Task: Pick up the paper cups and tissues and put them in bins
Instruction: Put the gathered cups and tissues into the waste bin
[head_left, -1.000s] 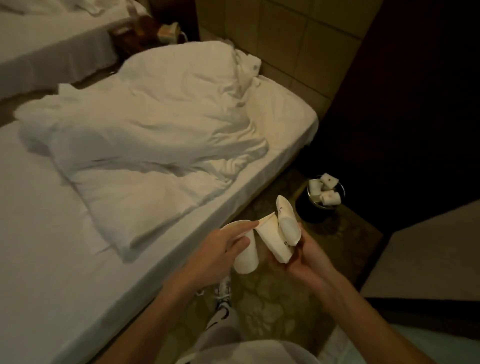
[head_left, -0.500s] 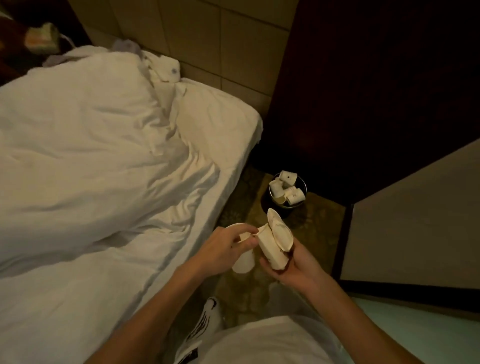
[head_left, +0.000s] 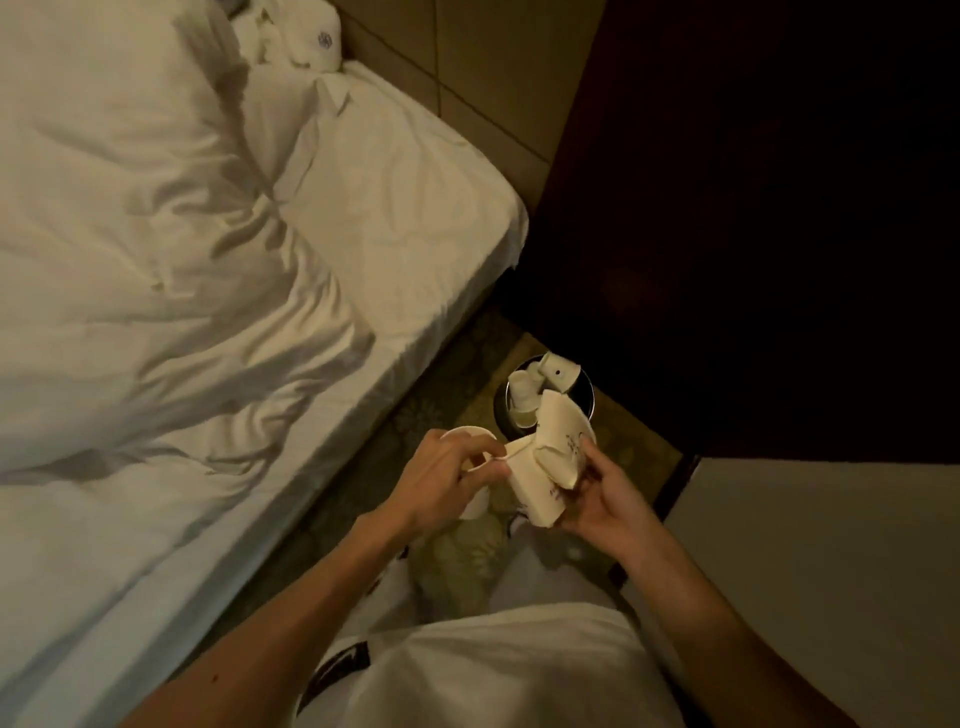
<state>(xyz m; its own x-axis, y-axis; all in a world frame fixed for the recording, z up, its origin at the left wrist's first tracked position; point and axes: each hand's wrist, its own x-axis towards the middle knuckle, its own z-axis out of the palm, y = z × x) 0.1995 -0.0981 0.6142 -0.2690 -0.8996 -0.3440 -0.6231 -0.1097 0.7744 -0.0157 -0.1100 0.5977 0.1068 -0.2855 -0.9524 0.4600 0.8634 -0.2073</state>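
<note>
Paper, pale and creased, fills both our hands. Our left hand (head_left: 452, 475) curls round a round cup (head_left: 466, 435), fingers bent over its open rim, and its fingertips touch the near edge of the flattened cups (head_left: 543, 486) held just beside it. Our right hand (head_left: 608, 501) grips those flattened cups from the right and from below, thumb pressed on the upper one and fingers curled under the lower one. The two lie stacked and tilted, with faint printing on their sides. Both hands hover close together above the floor (head_left: 467, 561), which has a patterned carpet, near the foot corner of the bed (head_left: 415, 218).

Just beyond the flattened cups a dark round bin (head_left: 589, 397) stands on the floor, and from where we look the upper flattened cup overlaps its near edge. Inside it lie several white cups (head_left: 558, 370), tipped at different angles.

To the left, the bed carries a white sheet, and a rumpled duvet (head_left: 130, 234) covers most of it. A tiled wall (head_left: 467, 78) rises behind the bed, and a dark panel (head_left: 753, 208) stands behind the bin. At the bottom of the view we see our white shirt (head_left: 493, 670).
</note>
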